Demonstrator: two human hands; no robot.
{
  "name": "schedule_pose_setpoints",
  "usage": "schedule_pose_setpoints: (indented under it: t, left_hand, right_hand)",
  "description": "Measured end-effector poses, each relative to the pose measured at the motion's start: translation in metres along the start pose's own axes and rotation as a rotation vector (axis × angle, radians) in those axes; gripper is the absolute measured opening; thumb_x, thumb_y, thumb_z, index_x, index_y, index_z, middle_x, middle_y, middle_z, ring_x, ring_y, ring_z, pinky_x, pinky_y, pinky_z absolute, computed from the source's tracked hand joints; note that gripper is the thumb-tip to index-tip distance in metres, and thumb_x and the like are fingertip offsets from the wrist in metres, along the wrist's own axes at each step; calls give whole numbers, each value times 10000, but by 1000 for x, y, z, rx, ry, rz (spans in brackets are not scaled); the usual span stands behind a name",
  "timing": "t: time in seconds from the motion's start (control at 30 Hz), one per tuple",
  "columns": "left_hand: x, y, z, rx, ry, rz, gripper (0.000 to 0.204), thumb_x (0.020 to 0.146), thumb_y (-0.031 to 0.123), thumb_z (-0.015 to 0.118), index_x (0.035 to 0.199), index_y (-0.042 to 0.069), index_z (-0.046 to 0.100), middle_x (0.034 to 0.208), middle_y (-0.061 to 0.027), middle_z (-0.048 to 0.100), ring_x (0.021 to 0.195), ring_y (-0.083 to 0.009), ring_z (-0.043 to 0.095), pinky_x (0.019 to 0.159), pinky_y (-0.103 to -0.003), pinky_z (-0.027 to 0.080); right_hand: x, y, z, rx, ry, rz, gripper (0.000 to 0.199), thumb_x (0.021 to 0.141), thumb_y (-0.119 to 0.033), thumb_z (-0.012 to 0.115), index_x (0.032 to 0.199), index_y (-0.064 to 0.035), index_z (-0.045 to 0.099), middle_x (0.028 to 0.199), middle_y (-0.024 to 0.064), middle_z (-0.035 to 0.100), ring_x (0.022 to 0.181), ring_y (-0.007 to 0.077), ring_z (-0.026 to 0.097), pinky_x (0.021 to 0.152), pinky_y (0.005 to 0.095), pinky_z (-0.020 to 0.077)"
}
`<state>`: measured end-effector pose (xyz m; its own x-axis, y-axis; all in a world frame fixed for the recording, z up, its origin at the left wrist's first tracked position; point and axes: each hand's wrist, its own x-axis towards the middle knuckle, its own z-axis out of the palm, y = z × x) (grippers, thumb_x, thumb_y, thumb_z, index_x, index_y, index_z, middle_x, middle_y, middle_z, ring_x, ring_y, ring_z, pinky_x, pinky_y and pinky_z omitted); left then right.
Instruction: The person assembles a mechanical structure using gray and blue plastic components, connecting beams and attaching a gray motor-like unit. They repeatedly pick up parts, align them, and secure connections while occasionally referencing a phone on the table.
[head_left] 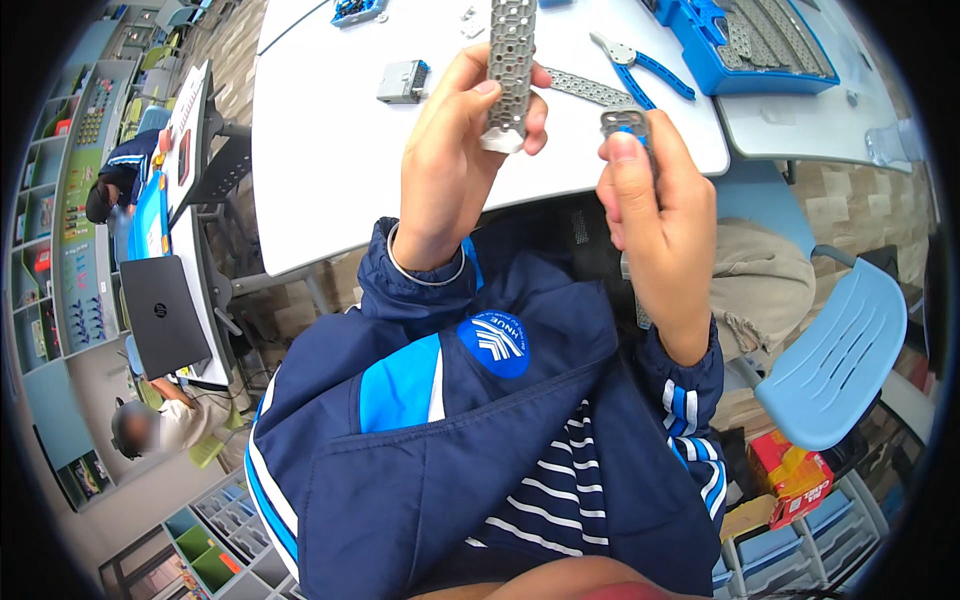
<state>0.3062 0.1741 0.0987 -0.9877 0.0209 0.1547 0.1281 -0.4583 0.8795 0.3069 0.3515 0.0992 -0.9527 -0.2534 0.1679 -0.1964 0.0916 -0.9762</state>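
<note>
Grey perforated beam (511, 65), seemingly of plastic, stands at the upper middle of the frame in the left hand (450, 135). That hand is wrapped round its lower part, thumb on the face near the left edge and fingertips showing past the right edge; a small white piece (503, 141) sits at the lower end. The right hand (655, 195) grips a short grey perforated piece with a bit of blue (622, 122), thumb pressed over it; how far it runs behind the palm cannot be told.

The beam should handle as light and stiff, unlikely to break or slip, since its holes give the fingers purchase; pinching it across its long edges seems the surest hold. Its long axis runs nearly upright in the frame, the far end cut off by the top edge.

Just beyond the hands, on the white bench (320, 170), a flat grey perforated strip (590, 88) slants down to the right, blue-handled pliers (645, 72) lie at the upper right, and a grey box-shaped module (402, 82) lies left of the beam. Farther out, a blue plastic bin (775, 86) of grey strips fills the upper right.
</note>
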Motion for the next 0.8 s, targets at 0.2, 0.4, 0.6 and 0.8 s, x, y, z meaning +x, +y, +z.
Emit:
schedule_pose_setpoints:
  t: [0.2,0.4,0.6,0.8]
  left_hand:
    - [2,-13,-4,-155,29,-67,441,968,156,376,1364,-37,409,1181,-155,555,997,-179,519,880,-331,434]
    - [-3,-14,-1,-63,55,-76,391,1045,273,385,1288,-18,482,1135,-80,557,1063,-161,534,931,-315,435]
    - [-6,-16,-8,-88,10,-114,321,1056,292,380,1058,21,551,1078,-71,565,1037,-155,534,924,-313,430]
    - [-9,-22,-20,565,70,201,328,1063,251,360,976,17,572,903,-38,595,833,-151,550,785,-287,448]
  right_hand:
    - [6,4,0,113,-47,59,224,930,-209,641,970,-4,561,635,64,560,544,99,546,516,283,439]
    - [16,8,19,-242,-85,-258,320,783,-132,771,1006,8,589,664,74,593,590,137,579,561,266,449]
    - [24,6,15,-540,-174,-399,334,769,-137,746,1032,18,612,691,107,604,571,220,562,542,309,437]
    - [33,9,17,-385,-299,-193,265,793,-169,700,933,28,591,740,141,639,641,248,632,564,371,468]
